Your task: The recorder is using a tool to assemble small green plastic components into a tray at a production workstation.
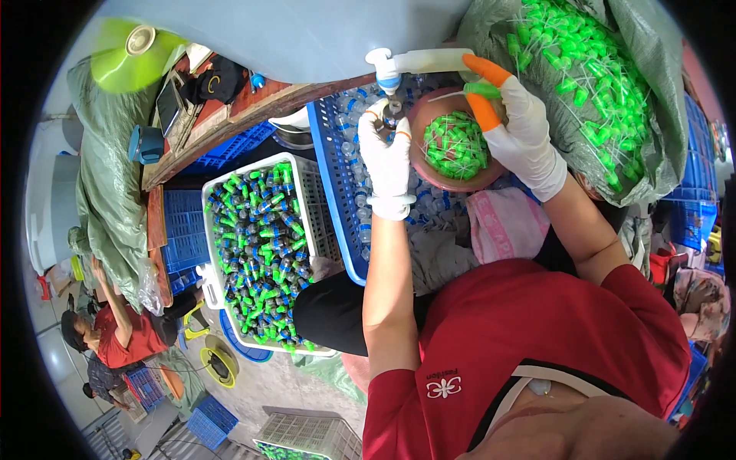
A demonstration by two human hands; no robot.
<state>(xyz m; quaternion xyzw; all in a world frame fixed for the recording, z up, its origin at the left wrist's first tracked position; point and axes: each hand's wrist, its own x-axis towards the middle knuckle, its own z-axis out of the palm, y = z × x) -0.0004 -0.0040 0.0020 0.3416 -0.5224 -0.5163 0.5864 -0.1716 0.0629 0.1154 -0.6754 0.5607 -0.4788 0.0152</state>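
Observation:
My left hand, in a white glove, grips a small clear bottle with dark contents between thumb and fingers. The bottle stands just under a white and blue nozzle. My right hand, gloved with orange finger covers, pinches a green cap with a thin white stem pointing left. Below that cap is a reddish-brown bowl of green stemmed caps. Beneath both hands, a blue crate holds many small clear bottles with blue bands.
At left stands a white crate full of green-capped dark bottles. A grey-green sack of green caps lies upper right. A wooden bench edges the far side, near a green fan. Another person sits far left.

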